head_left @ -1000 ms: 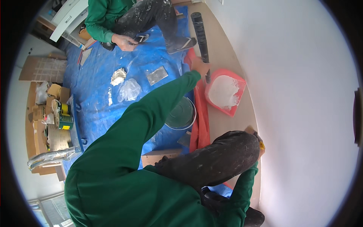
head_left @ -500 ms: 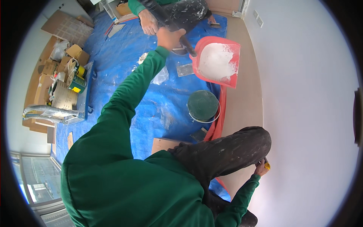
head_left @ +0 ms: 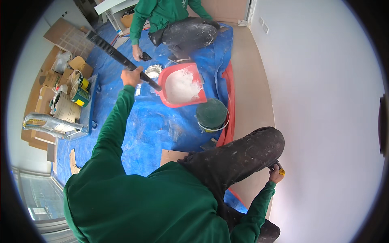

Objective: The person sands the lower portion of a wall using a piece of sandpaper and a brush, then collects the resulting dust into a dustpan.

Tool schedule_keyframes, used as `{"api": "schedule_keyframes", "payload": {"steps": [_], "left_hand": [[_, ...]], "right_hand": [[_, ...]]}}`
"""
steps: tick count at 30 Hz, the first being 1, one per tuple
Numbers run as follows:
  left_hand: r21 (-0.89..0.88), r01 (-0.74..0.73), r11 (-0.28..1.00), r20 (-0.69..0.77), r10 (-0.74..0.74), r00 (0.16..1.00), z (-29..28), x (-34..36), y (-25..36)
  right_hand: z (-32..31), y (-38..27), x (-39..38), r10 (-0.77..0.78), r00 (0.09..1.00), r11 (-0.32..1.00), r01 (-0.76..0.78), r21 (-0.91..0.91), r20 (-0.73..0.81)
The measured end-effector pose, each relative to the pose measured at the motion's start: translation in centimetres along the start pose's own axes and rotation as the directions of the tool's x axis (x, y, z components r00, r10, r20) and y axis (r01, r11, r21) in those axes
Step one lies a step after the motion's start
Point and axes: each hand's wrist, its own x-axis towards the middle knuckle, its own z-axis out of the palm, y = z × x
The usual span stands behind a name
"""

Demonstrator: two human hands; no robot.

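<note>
My left hand [head_left: 132, 77] is closed around the black handle [head_left: 117, 54] of a long-handled dustpan. Its red pan [head_left: 162, 91] holds white powder [head_left: 182, 87] and sits over the blue sheet, close to the lidded bucket. Low on the right, beside my bent knee and near the wall, my right hand [head_left: 276, 175] grips a small tool with a yellow end [head_left: 282, 172]; the knee partly hides it, so its kind cannot be made out.
A co-worker [head_left: 162, 16] sits at the far end, one hand [head_left: 137, 52] by a black tool [head_left: 146, 56]. The green-lidded bucket [head_left: 212, 113] stands near the pan. To the left, a blue trolley [head_left: 94, 97] carries cans and boxes. A pale wall [head_left: 324, 113] rises on the right.
My left hand has drawn the dustpan leftward and nearer, its handle swinging to the upper left. The co-worker's hand is now apart from the handle. My right hand has barely shifted.
</note>
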Motion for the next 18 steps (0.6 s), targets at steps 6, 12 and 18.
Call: {"api": "schedule_keyframes", "payload": {"steps": [6, 12, 18], "left_hand": [[-0.039, 0.188, 0.981, -0.062, -0.191, 0.98, -4.0, -1.6, -6.6], [-0.105, 0.267, 0.958, -0.122, -0.279, 0.953, -5.5, -3.2, -9.8], [0.045, 0.234, 0.971, -0.183, -0.222, 0.958, -5.2, -2.0, -14.4]], "right_hand": [[-1.2, 0.5, -0.1, -0.045, 0.998, 0.998, 0.047, 0.037, -0.049], [-2.0, -1.8, -0.5, -0.085, 0.992, 0.995, 0.089, 0.04, -0.098], [-2.7, -5.6, -0.4, -0.162, 0.974, 0.976, 0.182, 0.119, -0.157]]}}
